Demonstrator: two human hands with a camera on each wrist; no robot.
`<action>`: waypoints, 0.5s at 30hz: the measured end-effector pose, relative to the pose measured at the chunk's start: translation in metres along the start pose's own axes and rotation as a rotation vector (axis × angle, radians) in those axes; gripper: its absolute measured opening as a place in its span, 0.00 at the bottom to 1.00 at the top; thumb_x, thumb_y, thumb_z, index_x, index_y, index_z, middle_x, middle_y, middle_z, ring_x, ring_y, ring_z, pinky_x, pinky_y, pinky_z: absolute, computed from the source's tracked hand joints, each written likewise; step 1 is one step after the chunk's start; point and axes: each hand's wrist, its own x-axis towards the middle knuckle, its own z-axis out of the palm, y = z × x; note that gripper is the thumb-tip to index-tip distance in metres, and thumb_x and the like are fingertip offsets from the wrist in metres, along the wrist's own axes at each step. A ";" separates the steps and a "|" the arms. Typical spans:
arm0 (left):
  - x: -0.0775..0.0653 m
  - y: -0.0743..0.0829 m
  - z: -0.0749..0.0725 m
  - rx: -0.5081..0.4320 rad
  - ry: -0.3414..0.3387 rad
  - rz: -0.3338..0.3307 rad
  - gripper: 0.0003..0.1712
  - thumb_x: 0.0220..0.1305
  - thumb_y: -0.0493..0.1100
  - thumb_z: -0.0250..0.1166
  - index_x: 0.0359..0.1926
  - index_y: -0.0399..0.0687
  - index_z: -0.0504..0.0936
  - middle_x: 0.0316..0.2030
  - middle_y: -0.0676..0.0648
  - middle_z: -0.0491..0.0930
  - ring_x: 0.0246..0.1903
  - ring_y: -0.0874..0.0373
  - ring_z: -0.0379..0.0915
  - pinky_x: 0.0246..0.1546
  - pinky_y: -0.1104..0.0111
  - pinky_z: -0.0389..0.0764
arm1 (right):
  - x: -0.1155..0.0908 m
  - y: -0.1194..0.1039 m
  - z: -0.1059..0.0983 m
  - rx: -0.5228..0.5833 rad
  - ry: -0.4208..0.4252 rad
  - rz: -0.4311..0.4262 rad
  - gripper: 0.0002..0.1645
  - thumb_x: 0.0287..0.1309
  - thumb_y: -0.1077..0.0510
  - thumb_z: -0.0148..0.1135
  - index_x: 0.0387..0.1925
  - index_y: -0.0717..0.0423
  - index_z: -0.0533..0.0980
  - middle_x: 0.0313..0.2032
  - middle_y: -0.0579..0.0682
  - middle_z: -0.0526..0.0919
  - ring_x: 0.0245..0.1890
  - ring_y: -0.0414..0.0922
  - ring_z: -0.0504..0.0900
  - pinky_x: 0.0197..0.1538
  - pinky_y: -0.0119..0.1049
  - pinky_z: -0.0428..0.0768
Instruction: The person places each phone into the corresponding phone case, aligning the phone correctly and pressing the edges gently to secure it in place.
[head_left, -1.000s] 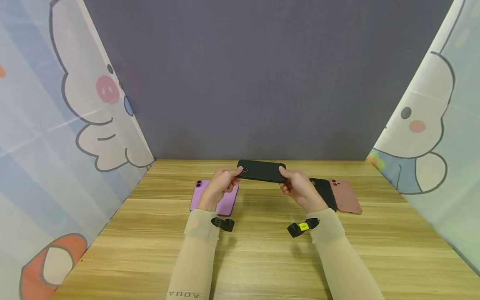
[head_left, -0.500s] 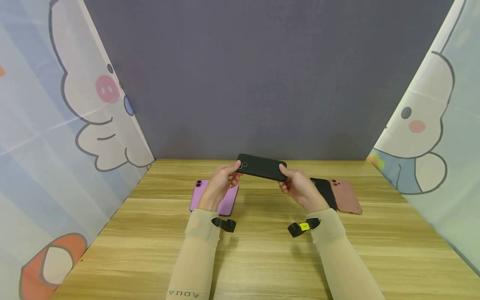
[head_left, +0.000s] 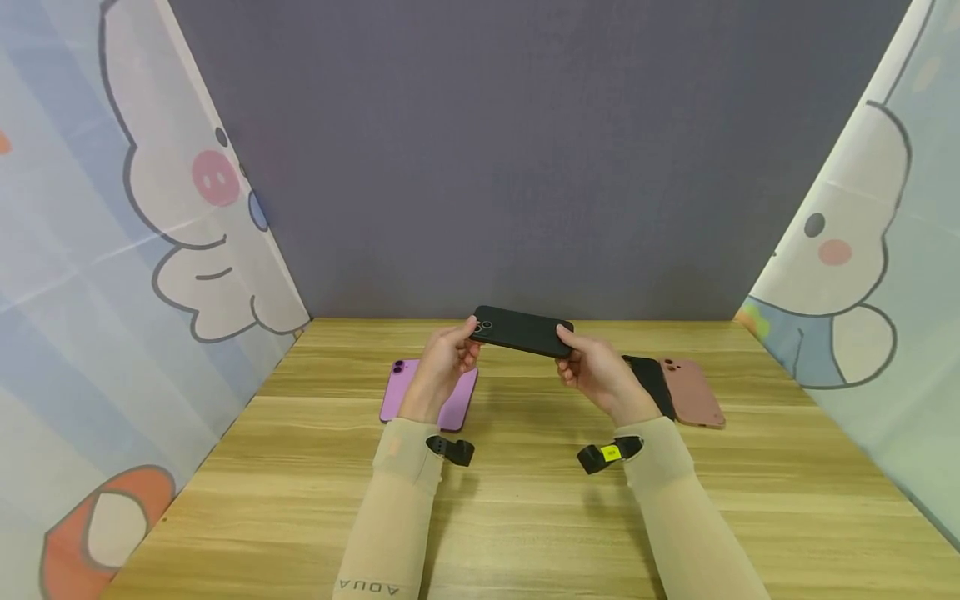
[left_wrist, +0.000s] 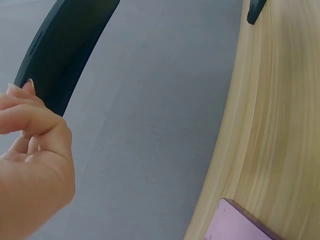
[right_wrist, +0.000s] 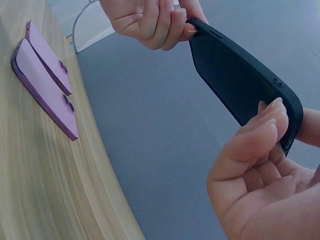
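Observation:
In the head view, a black phone case is held level in the air above the far part of the table, its back with camera rings turned up. My left hand pinches its left end, thumb on top and fingers below. My right hand pinches the right end the same way. The right wrist view shows the case's dark inner side and its raised rim; whether a phone sits inside, I cannot tell. In the left wrist view, my fingers bend under the case's edge.
Two purple phones lie side by side on the wooden table, partly behind my left arm. To the right lie a black phone or case and a pink phone. A grey panel stands behind the table.
Both hands have raised the black case slightly, its left end most, and tilted it so more of the camera rings shows. The phones on the table have not moved.

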 end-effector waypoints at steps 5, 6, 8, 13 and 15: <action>0.000 0.000 -0.001 -0.035 -0.024 0.003 0.22 0.76 0.45 0.59 0.23 0.43 0.82 0.15 0.51 0.71 0.12 0.66 0.60 0.14 0.78 0.61 | 0.000 -0.002 -0.001 0.066 0.014 0.007 0.20 0.76 0.41 0.52 0.33 0.49 0.77 0.24 0.48 0.75 0.22 0.42 0.69 0.30 0.35 0.71; 0.000 0.000 -0.001 -0.043 -0.026 0.001 0.22 0.76 0.45 0.59 0.22 0.43 0.82 0.15 0.51 0.71 0.12 0.66 0.60 0.14 0.78 0.60 | 0.000 -0.002 -0.001 0.078 0.018 0.008 0.22 0.77 0.41 0.51 0.31 0.49 0.75 0.24 0.48 0.75 0.22 0.43 0.69 0.31 0.35 0.71; 0.001 0.000 -0.001 -0.051 -0.031 0.000 0.22 0.76 0.44 0.59 0.22 0.43 0.82 0.15 0.51 0.70 0.12 0.66 0.59 0.14 0.78 0.59 | 0.000 -0.002 -0.002 0.099 0.033 0.004 0.24 0.77 0.41 0.50 0.27 0.49 0.72 0.24 0.47 0.73 0.21 0.43 0.68 0.31 0.36 0.70; 0.001 0.000 -0.001 -0.051 -0.078 0.004 0.22 0.76 0.43 0.58 0.22 0.44 0.82 0.15 0.52 0.70 0.12 0.67 0.58 0.13 0.78 0.58 | 0.000 0.000 -0.001 0.124 0.043 -0.004 0.25 0.76 0.40 0.50 0.26 0.49 0.74 0.22 0.46 0.75 0.19 0.43 0.69 0.31 0.37 0.71; 0.000 0.000 -0.001 -0.052 -0.093 0.003 0.22 0.76 0.43 0.58 0.22 0.45 0.82 0.15 0.52 0.69 0.12 0.67 0.58 0.13 0.78 0.58 | 0.001 0.001 -0.001 0.123 0.039 -0.006 0.23 0.76 0.40 0.51 0.28 0.48 0.76 0.22 0.45 0.77 0.19 0.43 0.71 0.31 0.37 0.72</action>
